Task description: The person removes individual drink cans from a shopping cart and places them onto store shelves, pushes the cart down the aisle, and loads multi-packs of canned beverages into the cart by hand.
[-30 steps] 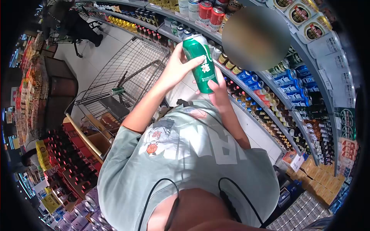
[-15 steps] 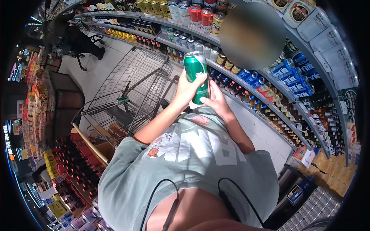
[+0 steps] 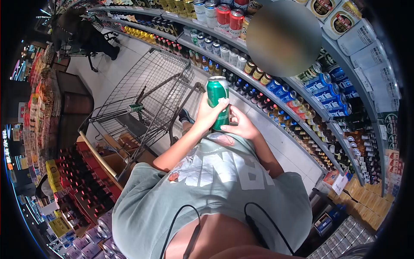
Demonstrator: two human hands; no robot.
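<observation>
A tall green can [image 3: 218, 93] stands upright between my two hands in front of my shirt, its silver top uncovered. Around its left side wraps my left hand [image 3: 209, 113], with the thumb across the front. My right hand [image 3: 241, 122] holds the lower right side, thumb near the base and fingers bent behind. Left of the hands is a wire shopping cart [image 3: 148, 73], and another green can [image 3: 135, 108] lies inside it near the folded seat.
Shelves [image 3: 254, 80] of cans and bottles curve along the right. Cartons [image 3: 366, 203] and canned packs sit at lower right. Red-capped bottles [image 3: 84, 185] stand at lower left. A person in dark clothes [image 3: 82, 34] is by another cart at upper left.
Both hands have lowered the green can toward my body, and it has gone from tilted to upright. My right hand's fingers have shifted on it. The view has also shifted slightly.
</observation>
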